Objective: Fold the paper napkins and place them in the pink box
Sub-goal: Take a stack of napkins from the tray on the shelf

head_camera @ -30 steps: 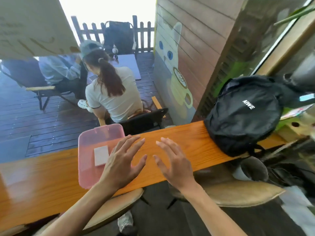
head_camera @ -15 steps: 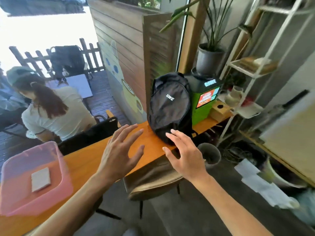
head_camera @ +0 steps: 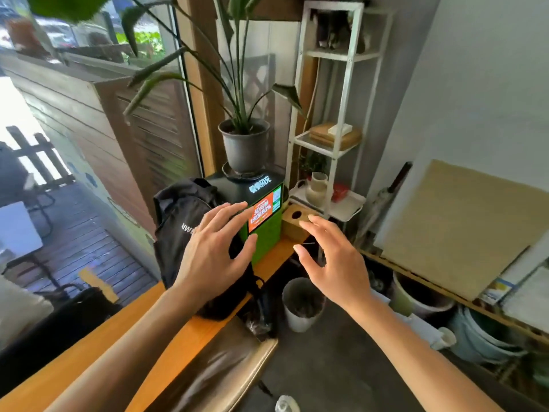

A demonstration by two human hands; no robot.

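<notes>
Wooden and pale, with a round hole in the top: a small box (head_camera: 292,226) at the far end of the orange counter (head_camera: 166,343), just beside the green charging kiosk (head_camera: 267,237), possibly the napkin holder, though no paper shows at this angle. No paper napkins in view anywhere, and no pink box either. Left hand (head_camera: 212,254) raised in front of the black backpack (head_camera: 178,233), fingers spread wide, holding nothing; right hand (head_camera: 335,263) likewise splayed and empty, hovering near the small box without touching it. Likely handling of a napkin: almost weightless, limp, easy to tear or crumple, so best pinched lightly at a corner between thumb and forefinger, drawn out one sheet at a time, then creased flat on the counter. Compared with half a second ago: pink box and the single folded napkin inside it gone from the left of the view, backpack and kiosk now central, white shelf (head_camera: 335,150) fully shown, both hands just as open as before.
</notes>
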